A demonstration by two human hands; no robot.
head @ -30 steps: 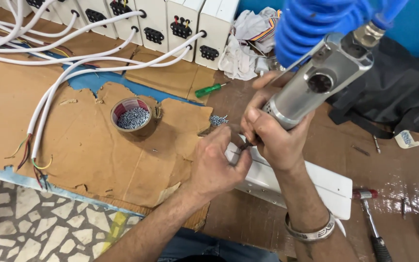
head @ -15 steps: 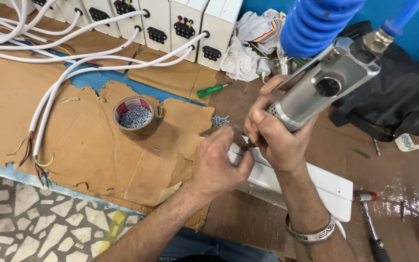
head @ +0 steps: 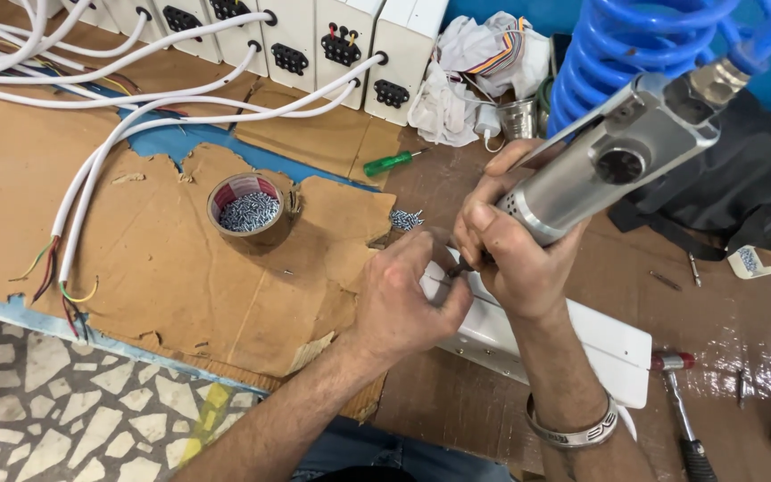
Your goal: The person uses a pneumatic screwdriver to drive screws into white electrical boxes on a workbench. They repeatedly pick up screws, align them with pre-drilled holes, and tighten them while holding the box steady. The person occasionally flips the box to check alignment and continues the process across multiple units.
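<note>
My right hand grips a silver pneumatic screwdriver, tilted with its tip down at a flat white plastic box on the bench. A blue coiled air hose runs up from the tool's back end. My left hand rests on the box's left end, its fingers pinched close to the tool's tip; whatever they hold there is too small to see. Both hands touch above the box's near-left corner.
A tape roll filled with small screws sits on torn brown cardboard. Loose screws, a green screwdriver, white switch boxes with white cables, a crumpled cloth, a black bag and a hammer surround the work.
The screwdriver has tilted slightly and both hands have shifted a little on the white box. The grip is the same.
</note>
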